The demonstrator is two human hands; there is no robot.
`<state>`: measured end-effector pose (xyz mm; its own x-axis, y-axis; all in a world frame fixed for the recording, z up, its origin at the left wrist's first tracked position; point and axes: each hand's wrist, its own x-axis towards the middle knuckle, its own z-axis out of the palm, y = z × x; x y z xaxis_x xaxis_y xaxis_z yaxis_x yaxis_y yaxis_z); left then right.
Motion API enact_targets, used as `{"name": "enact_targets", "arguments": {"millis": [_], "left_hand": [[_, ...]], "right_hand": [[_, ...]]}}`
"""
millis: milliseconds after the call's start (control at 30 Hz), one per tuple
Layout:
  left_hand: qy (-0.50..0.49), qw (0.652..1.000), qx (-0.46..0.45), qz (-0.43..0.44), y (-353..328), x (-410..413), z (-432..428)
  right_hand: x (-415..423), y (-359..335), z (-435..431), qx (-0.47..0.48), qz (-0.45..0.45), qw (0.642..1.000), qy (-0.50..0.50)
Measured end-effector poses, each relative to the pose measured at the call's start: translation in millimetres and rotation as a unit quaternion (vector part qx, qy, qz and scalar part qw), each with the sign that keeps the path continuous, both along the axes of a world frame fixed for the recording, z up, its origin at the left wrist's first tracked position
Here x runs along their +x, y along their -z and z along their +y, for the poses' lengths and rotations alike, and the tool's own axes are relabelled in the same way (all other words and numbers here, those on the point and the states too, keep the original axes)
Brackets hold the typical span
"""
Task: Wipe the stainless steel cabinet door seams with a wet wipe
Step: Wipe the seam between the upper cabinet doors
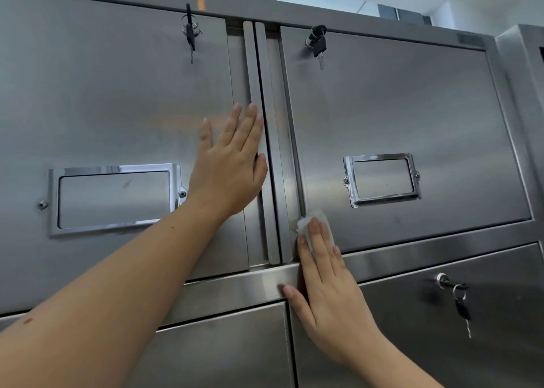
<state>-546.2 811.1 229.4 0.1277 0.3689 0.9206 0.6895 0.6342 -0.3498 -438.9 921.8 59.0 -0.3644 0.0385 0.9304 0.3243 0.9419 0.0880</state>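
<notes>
Where the right door [412, 116] meets the vertical strips at centre frame, the white wipe [312, 217] lies pressed against the seam [297, 152], at that door's lower left corner. The right hand [326, 287] holds the wipe flat against the steel with straight, extended fingers that cover its lower part. No finger curls round it. The thumb rests on the horizontal rail [235, 289] below the upper doors.

The left hand [229, 163] lies flat on the right edge of the left door [117, 108], centre frame, with fingers straight, slightly spread and pointing up. It holds nothing. Its thumb touches the adjacent strip.

Each upper door carries a chrome label frame [114, 168] and a lock near its top edge with a key [190, 38] hanging from it. A third key hangs from the lock of the lower door [500, 314] at lower right of the frame.
</notes>
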Motion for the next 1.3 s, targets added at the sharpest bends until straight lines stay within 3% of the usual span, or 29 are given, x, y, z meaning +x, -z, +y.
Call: {"name": "enact_targets", "arguments": {"millis": [133, 300, 700, 833, 1000, 1300], "left_hand": [[-0.002, 1.0, 0.002, 0.007, 0.3, -0.9, 0.3], [-0.001, 1.0, 0.004, 0.005, 0.2, 0.7, 0.4], [-0.004, 1.0, -0.002, -0.006, 0.3, 4.1, -1.0], [-0.001, 1.0, 0.002, -0.004, 0.7, 5.0, -1.5], [-0.003, 1.0, 0.003, -0.004, 0.6, 5.8, -0.8], [0.001, 1.0, -0.002, -0.005, 0.3, 2.8, -1.5]], "right_hand": [[0.0, -29.7, 4.5, 0.022, -0.051, 0.998, 0.037], [-8.1, -78.3, 10.6, 0.012, -0.034, 0.999, 0.01], [-2.5, -5.4, 0.8, -0.019, -0.024, 0.999, -0.034], [0.3, -46.2, 9.2, 0.036, -0.054, 0.998, 0.014], [-3.7, -96.4, 14.1, 0.03, -0.05, 0.998, -0.011], [5.9, -14.3, 3.2, -0.01, -0.087, 0.996, -0.022]]}}
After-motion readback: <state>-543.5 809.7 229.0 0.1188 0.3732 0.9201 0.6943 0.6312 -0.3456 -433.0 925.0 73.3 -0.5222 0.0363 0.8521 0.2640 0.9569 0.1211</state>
